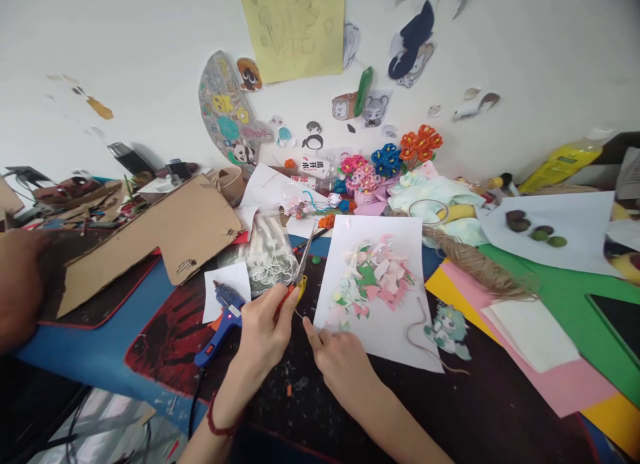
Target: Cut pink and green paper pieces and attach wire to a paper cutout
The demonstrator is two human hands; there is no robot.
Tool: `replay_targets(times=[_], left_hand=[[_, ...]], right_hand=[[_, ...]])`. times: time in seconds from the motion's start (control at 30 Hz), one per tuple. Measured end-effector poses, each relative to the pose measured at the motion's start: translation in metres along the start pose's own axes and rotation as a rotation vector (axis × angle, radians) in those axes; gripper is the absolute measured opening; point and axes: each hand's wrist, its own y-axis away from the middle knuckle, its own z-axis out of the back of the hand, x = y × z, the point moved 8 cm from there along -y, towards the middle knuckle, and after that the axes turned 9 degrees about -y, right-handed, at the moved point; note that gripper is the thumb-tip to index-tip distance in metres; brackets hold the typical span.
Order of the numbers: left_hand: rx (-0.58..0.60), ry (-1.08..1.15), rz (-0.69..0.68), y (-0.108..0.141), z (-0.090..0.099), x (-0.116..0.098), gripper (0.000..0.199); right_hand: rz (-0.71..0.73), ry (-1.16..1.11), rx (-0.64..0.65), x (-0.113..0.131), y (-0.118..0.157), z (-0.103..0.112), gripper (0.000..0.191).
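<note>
My left hand (265,321) is closed around the orange-red handle of a pair of scissors (302,267), their blades pointing away from me. Just to its right is my right hand (343,354), its index finger reaching toward the scissors and the other fingers curled under. A thin pale strand (299,313) shows between the two hands; whether the right fingertips pinch it is hidden. Beside the right hand lies a white sheet (335,251) bearing a heap of pink, green and pale scraps (375,277). A blue glue gun (227,321) with a lit red light rests left of my left hand.
Cut cardboard (150,231) lies at left, near another person's arm (20,284). A bag of white cords (270,251) sits behind the glue gun. Craft flowers (365,174) stand by the wall. Twine (485,264), coloured sheets (545,377) and a unicorn cutout (447,331) are at right.
</note>
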Motion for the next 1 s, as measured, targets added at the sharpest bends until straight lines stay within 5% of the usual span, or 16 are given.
replay_targets(times=[0.13, 0.27, 0.5, 0.7, 1.0], left_hand=[[-0.067, -0.001, 0.047, 0.0, 0.004, 0.004, 0.032], [0.037, 0.027, 0.029, 0.002, -0.003, 0.002, 0.036], [-0.212, -0.002, 0.133, 0.008, 0.045, 0.007, 0.031], [-0.089, 0.038, 0.135, 0.012, 0.019, 0.017, 0.034], [-0.113, 0.054, 0.142, 0.013, 0.014, 0.021, 0.028]], right_hand=[[-0.009, 0.002, -0.017, -0.003, 0.0, -0.003, 0.063], [-0.011, -0.023, -0.048, -0.004, 0.003, -0.002, 0.067], [-0.048, -0.056, -0.072, -0.007, 0.009, 0.003, 0.074], [-0.082, -0.154, -0.119, -0.012, 0.011, 0.002, 0.066], [-0.051, -0.266, -0.258, -0.018, 0.015, 0.001, 0.061]])
